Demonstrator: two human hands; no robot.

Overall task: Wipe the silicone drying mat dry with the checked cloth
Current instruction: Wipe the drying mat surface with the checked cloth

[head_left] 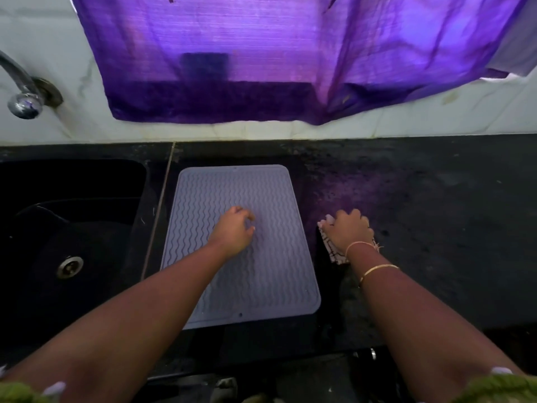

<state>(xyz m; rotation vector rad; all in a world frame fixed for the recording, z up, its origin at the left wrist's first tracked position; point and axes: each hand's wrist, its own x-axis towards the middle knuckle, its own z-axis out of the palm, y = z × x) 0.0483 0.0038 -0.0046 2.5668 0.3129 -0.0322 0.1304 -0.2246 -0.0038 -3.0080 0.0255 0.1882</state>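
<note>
A grey silicone drying mat [270, 274] with wavy ridges lies flat on the black counter, just right of the sink. My left hand [234, 232] is over the mat's middle, fingers loosely curled, holding nothing. The checked cloth [334, 253] lies on the counter just right of the mat, mostly hidden under my right hand [347, 228]. That hand covers the cloth with its fingers bent over the far edge. Only the cloth's left edge and near corner show.
A black sink [72, 228] with a metal drain lies to the left, with a chrome tap [21, 91] above it. A purple curtain [261, 53] hangs over the tiled wall behind. The black counter [436, 213] runs on to the right.
</note>
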